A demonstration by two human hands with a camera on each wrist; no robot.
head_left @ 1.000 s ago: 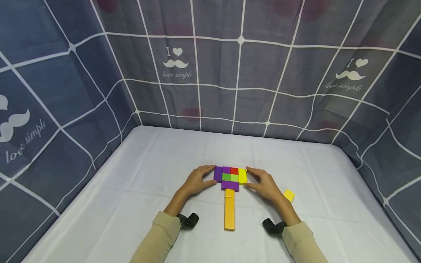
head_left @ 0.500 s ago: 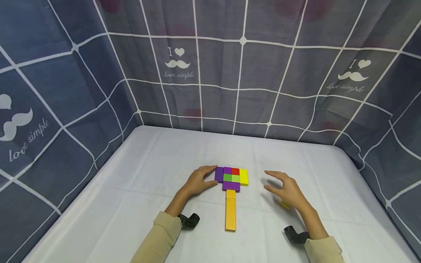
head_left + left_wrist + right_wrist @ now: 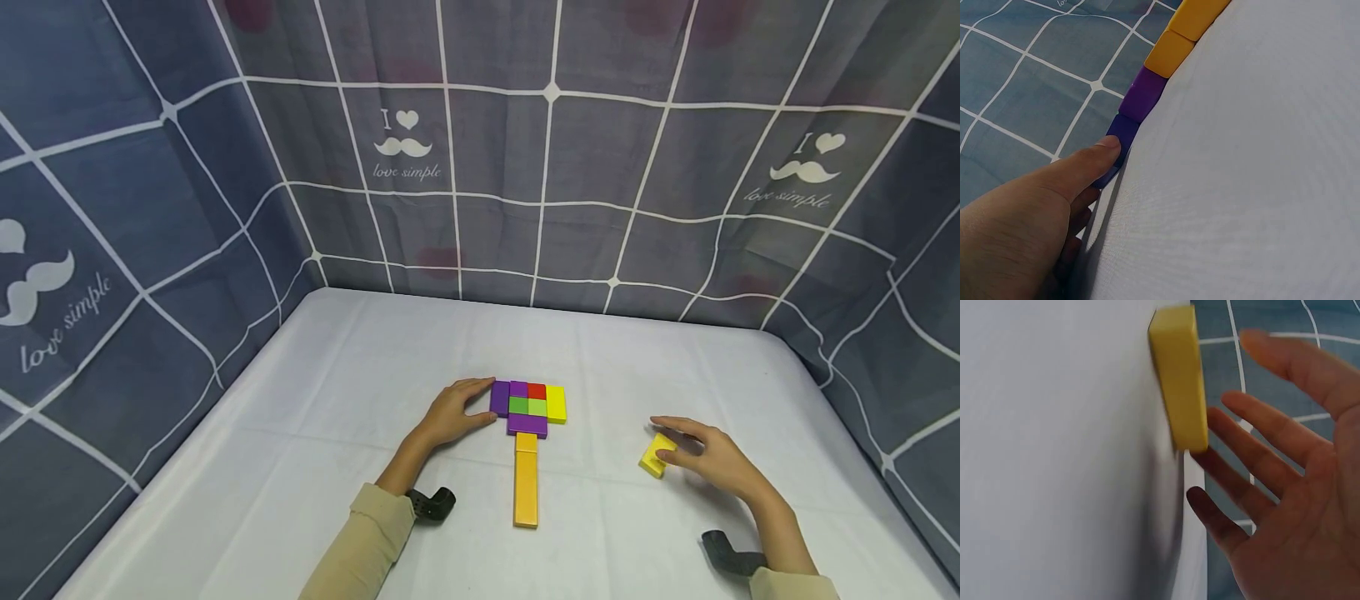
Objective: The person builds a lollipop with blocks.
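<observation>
My left hand [image 3: 448,412] holds the dark purple block [image 3: 499,398] at the left end of a flat block arrangement, thumb at its near edge and a fingertip at its far corner. The left wrist view shows the thumb against that block [image 3: 1124,132]. To its right lie small purple, red [image 3: 536,391], green and light green blocks, then an upright yellow block [image 3: 556,404]. A wide purple block [image 3: 527,425] sits below them. Over at the right, my right hand [image 3: 716,458] hovers around a loose yellow block [image 3: 652,461], its fingers spread; in the right wrist view, a gap separates thumb and block [image 3: 1180,381].
A short orange block [image 3: 527,442] and a long orange block [image 3: 526,489] run from the arrangement toward me, like a stem. White cloth [image 3: 360,358] covers the table. Grey checked curtains [image 3: 495,142] surround its back and sides.
My right hand has left the right side of the arrangement and moved right and nearer, to the loose yellow block. The left hand stays at the dark purple block.
</observation>
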